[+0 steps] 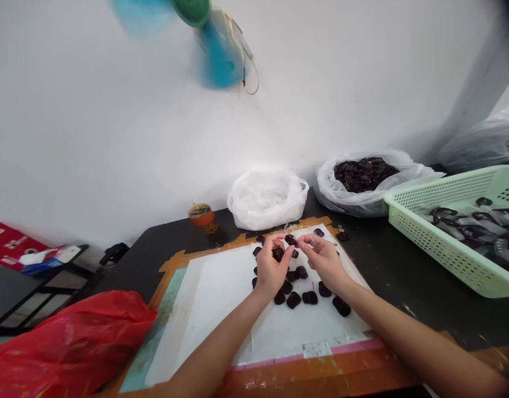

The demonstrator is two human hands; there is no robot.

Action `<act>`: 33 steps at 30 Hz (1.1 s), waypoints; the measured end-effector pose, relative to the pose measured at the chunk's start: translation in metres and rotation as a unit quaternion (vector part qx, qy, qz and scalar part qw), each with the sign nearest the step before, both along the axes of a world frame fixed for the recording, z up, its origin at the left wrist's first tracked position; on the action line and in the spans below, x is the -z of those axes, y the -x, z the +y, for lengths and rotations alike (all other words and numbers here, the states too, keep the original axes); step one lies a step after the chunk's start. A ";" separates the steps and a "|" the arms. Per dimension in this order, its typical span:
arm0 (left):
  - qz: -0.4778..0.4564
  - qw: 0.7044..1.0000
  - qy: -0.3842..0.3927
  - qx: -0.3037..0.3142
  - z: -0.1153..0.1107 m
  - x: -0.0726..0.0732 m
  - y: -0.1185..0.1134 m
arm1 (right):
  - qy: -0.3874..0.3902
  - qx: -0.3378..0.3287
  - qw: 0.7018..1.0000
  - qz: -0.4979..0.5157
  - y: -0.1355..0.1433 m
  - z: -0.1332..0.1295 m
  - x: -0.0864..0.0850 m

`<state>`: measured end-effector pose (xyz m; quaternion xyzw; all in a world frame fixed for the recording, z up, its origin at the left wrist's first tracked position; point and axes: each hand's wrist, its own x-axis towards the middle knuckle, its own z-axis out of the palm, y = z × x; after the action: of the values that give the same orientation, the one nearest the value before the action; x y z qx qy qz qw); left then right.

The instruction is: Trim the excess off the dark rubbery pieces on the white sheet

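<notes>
Left hand (271,268) grip holds a dark piece (278,254); right hand (324,260) seemingly pinches another.

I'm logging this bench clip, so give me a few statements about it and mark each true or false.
1. The left hand holds a dark piece. True.
2. The basket is red. False: it is pale green; the bag at the left is red.
3. Loose dark pieces lie on the white sheet. True.
4. The right hand rests inside the basket. False: it is raised over the sheet, close to the left hand.
</notes>
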<state>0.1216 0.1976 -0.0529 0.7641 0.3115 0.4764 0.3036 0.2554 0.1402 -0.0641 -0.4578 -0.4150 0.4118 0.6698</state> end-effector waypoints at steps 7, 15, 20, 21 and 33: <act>0.020 0.996 0.020 0.085 0.006 -0.001 0.003 | -0.004 -0.049 0.995 0.087 0.000 -0.001 0.001; -0.018 0.994 0.052 0.093 0.006 0.002 0.002 | 0.007 -0.057 0.993 0.103 0.002 -0.001 -0.002; -0.030 0.992 0.058 0.111 0.003 0.003 0.001 | 0.002 -0.042 0.995 0.089 0.005 -0.003 -0.003; -0.029 0.992 0.046 0.112 0.002 0.003 0.001 | 0.003 -0.039 0.995 0.088 0.005 -0.004 -0.003; 0.027 0.986 -0.135 0.091 0.003 -0.005 0.005 | 0.001 0.000 1.000 0.024 -0.001 -0.003 -0.003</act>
<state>0.1168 0.2009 -0.0482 0.8359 0.1813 0.4636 0.2311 0.2566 0.1368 -0.0608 -0.4485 -0.3986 0.4232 0.6789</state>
